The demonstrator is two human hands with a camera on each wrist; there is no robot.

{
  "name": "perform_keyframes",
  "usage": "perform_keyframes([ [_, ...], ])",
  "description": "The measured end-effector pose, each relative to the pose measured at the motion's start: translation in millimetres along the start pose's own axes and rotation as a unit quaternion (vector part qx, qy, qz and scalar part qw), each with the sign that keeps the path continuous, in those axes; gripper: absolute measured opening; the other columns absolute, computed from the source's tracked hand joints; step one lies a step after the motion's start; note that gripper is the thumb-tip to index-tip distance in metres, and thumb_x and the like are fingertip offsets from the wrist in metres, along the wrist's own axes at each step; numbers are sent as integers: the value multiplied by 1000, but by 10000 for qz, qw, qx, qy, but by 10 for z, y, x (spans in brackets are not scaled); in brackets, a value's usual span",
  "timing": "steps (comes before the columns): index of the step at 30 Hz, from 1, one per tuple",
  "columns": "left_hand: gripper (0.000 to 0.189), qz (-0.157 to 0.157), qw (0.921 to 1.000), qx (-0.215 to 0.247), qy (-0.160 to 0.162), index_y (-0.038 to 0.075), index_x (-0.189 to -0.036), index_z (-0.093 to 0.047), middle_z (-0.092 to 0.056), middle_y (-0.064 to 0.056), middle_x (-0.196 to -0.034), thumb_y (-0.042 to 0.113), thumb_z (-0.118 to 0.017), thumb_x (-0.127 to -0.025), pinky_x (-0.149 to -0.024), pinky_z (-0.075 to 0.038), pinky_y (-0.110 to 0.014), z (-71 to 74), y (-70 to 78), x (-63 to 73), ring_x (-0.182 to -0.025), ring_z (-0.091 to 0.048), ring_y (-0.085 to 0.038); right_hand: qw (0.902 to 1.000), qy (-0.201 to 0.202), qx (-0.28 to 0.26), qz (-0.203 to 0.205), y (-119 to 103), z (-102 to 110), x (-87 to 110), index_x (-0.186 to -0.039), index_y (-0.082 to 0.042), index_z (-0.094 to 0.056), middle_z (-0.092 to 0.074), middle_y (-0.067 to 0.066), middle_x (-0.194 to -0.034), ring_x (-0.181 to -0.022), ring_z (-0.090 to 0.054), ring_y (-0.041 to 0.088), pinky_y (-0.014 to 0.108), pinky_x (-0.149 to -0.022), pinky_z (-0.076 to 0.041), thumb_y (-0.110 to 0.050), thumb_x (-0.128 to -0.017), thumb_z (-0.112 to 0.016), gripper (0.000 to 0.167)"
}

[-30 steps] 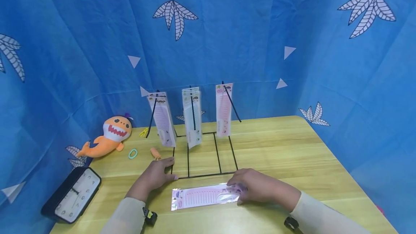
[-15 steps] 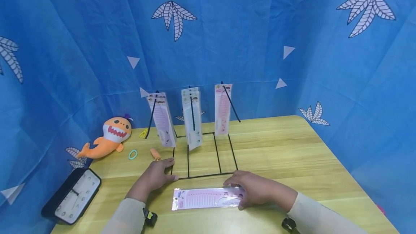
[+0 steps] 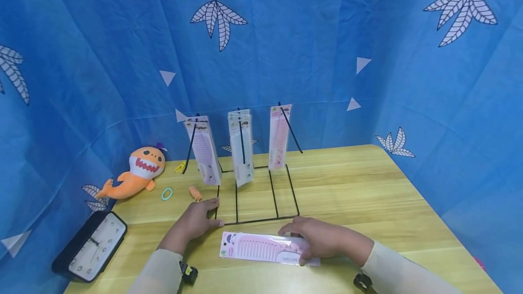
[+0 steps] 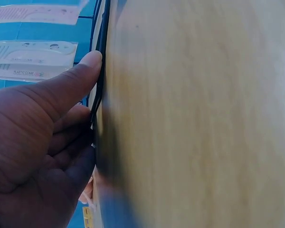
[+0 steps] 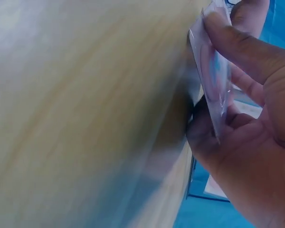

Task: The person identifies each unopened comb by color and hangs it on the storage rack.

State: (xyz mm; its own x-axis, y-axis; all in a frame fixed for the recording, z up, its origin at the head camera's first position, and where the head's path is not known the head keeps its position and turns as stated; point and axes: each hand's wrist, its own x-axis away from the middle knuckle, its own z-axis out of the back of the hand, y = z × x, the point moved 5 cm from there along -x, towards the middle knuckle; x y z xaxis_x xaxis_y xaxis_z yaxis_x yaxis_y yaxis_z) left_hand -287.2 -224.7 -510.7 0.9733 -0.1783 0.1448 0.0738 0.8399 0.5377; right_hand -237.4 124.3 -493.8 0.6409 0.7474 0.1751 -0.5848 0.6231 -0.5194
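Note:
My right hand (image 3: 320, 238) pinches the right end of a packaged pink comb (image 3: 261, 248) between thumb and fingers, low over the table. In the right wrist view the comb's clear wrapper (image 5: 213, 78) is seen nearly edge-on under the thumb. At the front left corner of a black wire rack (image 3: 261, 220), my left hand (image 3: 195, 221) rests with thumb and index finger spread. The left wrist view has the straight thumb (image 4: 76, 78) touching the rack's wire. From the rack's hooks hang packaged purple combs (image 3: 206, 153), green combs (image 3: 242, 149) and a pink comb (image 3: 280, 137).
Left of the rack lie an orange shark toy (image 3: 140, 171), a yellow clip (image 3: 180, 167), a teal ring (image 3: 167, 193) and a small orange item (image 3: 195, 192). A black clock (image 3: 96, 245) stands at the left table edge. Blue curtain (image 3: 310, 58) surrounds the wooden table (image 3: 359, 185).
The pink comb in my right hand has shifted slightly right and turned, its left end now tilted up in the view. My left hand has stayed at the rack's corner.

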Motion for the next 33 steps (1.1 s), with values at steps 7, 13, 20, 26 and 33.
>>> perform_keyframes([
  [7, 72, -67, 9999, 91, 1, 5, -156, -59, -51, -11, -169, 28, -88, -94, -131, -36, -61, 13, 10, 2, -160, -39, -43, 9981, 157, -498, 314, -24, 28, -7, -132, -25, -70, -65, -13, -119, -104, -57, 0, 27, -94, -58, -16, -105, -72, 29],
  [13, 71, -78, 10000, 43, -3, 4, -155, -60, -51, -12, -169, 28, -88, -94, -131, -36, -62, 26, 17, 2, -160, -39, -43, 9911, 225, -1226, 464, -15, 85, 23, -117, -25, -66, -62, -13, -104, -95, -56, -2, 23, -84, -57, -15, -110, -63, 13],
  [20, 66, -162, 9999, -41, 23, 3, -154, -61, -51, -11, -169, 21, -86, -96, -131, -37, -60, 30, 28, -1, -159, -42, -41, 9692, 571, -2341, 503, -15, 219, 79, -111, -15, -59, -62, -3, -107, -103, -60, 9, 24, -87, -56, -18, -112, -60, 3],
  [26, 72, -175, 9997, 168, -24, 2, -156, -58, -50, -14, -169, 26, -88, -95, -131, -36, -62, 26, 18, 18, -159, -40, -44, 9528, 1029, -2789, 609, 76, 265, 130, -111, -8, -56, -66, 9, -122, -121, -66, 21, 28, -100, -61, -11, -113, -57, 4],
  [33, 74, -155, 9997, 165, -42, 3, -157, -57, -49, -12, -170, 27, -88, -95, -130, -36, -62, 11, 5, 13, -160, -39, -43, 9235, 1750, -3385, 446, 223, 293, 189, -114, 0, -55, -66, 26, -134, -121, -72, 19, 43, -94, -68, -5, -112, -57, 6],
])
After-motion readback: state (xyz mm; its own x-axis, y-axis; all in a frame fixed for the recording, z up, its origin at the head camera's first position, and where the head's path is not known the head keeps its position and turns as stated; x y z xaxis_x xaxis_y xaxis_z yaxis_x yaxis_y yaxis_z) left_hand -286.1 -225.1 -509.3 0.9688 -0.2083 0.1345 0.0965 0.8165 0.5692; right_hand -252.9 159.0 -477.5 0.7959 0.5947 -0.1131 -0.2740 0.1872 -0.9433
